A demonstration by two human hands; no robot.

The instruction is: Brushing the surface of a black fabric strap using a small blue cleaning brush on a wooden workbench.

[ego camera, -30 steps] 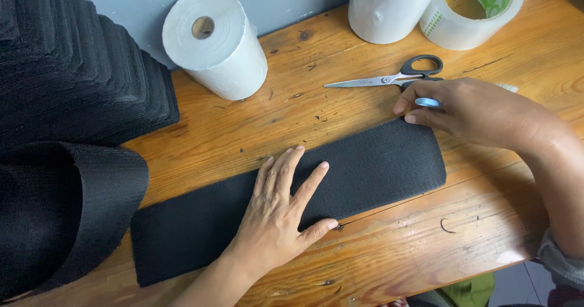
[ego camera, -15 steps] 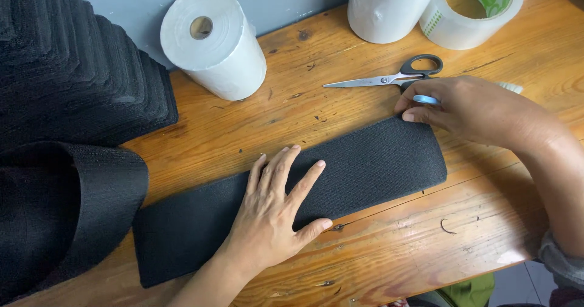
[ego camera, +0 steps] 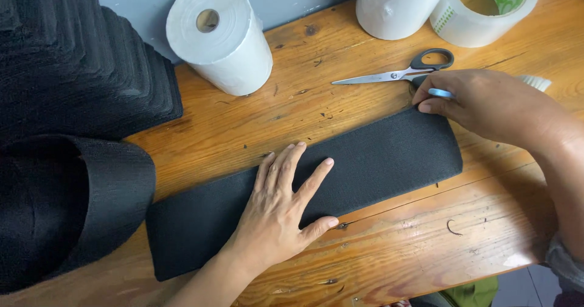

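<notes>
A black fabric strip is laid flat along the wooden table, pinned mid-length by the left hand with fingers spread, while a small blue object is pinched in the right hand at its far corner, and the scissors lie unused

Small blue item mostly hidden under right hand

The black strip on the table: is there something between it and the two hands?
Nothing visible does. The left hand lies flat on the black strip. The right hand touches its far right corner and pinches a small light blue thing. The scissors lie beyond the strip.
</notes>
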